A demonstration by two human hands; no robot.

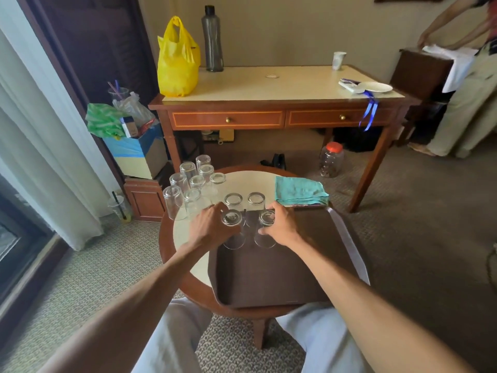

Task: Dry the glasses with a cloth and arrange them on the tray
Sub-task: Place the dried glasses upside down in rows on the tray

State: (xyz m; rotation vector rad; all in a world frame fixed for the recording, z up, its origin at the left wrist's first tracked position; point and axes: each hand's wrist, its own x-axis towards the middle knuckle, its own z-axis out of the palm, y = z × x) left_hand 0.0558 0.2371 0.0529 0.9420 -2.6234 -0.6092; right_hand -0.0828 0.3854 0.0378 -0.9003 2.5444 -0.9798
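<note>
- Hands meet at centre frame: the left hand (pixel 208 224) has its fingers curled round an upturned tumbler (pixel 231 224), and the right hand (pixel 282 224) grips a second upturned tumbler (pixel 266 222) just beside it.
- Both tumblers stand rim-down in the far left corner of the brown tray (pixel 282 270).
- Two more inverted glasses (pixel 233 200) stand just behind them at the tray's far edge; whether they rest on the tray or the table is unclear.
- A cluster of inverted glasses (pixel 188 189) crowds the round table (pixel 185 232), left of centre.
- A folded teal cloth (pixel 300 191) lies on the table just beyond the tray, right of centre.
- A wooden desk (pixel 269 84) in the upper frame carries a yellow plastic bag (pixel 177 63) and a dark bottle (pixel 212 39).
</note>
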